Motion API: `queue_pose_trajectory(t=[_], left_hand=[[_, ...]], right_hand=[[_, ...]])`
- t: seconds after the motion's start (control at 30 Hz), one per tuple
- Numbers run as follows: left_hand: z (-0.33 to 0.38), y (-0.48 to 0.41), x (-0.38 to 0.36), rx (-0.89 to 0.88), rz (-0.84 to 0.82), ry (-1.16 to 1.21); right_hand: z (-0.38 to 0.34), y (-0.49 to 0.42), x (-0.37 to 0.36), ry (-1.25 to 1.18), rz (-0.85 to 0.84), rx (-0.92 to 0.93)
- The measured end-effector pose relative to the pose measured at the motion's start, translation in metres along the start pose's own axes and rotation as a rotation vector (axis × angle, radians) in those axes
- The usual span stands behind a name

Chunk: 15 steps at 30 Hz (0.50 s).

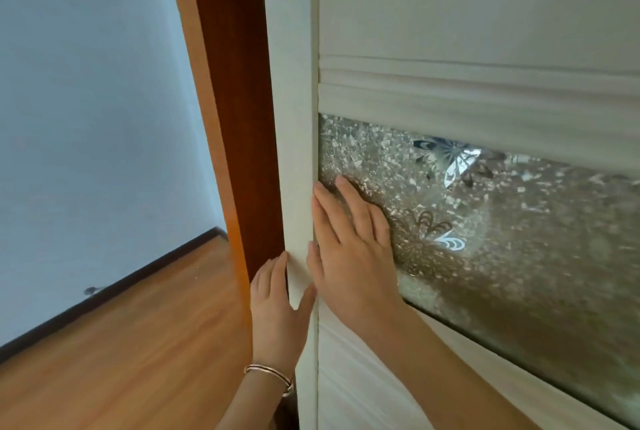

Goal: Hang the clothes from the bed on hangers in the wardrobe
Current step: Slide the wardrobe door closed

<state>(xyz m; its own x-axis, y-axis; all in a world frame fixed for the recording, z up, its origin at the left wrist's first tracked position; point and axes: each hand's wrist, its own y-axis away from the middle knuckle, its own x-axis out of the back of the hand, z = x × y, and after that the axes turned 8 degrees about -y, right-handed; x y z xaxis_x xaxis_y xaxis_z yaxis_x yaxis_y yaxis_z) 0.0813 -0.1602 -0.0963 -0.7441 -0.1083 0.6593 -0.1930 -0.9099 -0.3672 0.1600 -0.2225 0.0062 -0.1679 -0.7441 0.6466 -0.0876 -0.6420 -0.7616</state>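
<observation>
Cream-white wood: the wardrobe door (450,14) fills the right of the view, close to the camera, with a textured glass panel (519,221) set in it under a moulded rail. The door is at the wardrobe's left end, against a brown wooden panel (235,83).

Left hand (277,312): clasps the door's upright edge strip (294,118), fingers round its left side, thumb on the front face. Bracelet (270,374) on the wrist.

Right hand (349,249): flat on the glass just beside the strip, fingers straight and together, holding nothing.

Left of the wardrobe: wooden floor (121,343), dark skirting (104,298), pale wall (86,83).
</observation>
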Motion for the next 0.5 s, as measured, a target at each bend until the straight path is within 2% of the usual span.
queue_pose_trajectory(t=[0.3,0.4,0.5], left_hand=[[-0.023,-0.038,0.011,-0.003,0.127,-0.111],[-0.028,-0.053,0.013,0.060,0.084,-0.027],[-0.038,-0.072,0.015,0.148,-0.030,0.008]], right_hand=[[-0.026,-0.033,-0.025,-0.063,-0.073,0.009],[-0.034,-0.042,-0.030,-0.068,-0.094,0.010],[-0.041,-0.050,-0.032,-0.040,-0.166,0.009]])
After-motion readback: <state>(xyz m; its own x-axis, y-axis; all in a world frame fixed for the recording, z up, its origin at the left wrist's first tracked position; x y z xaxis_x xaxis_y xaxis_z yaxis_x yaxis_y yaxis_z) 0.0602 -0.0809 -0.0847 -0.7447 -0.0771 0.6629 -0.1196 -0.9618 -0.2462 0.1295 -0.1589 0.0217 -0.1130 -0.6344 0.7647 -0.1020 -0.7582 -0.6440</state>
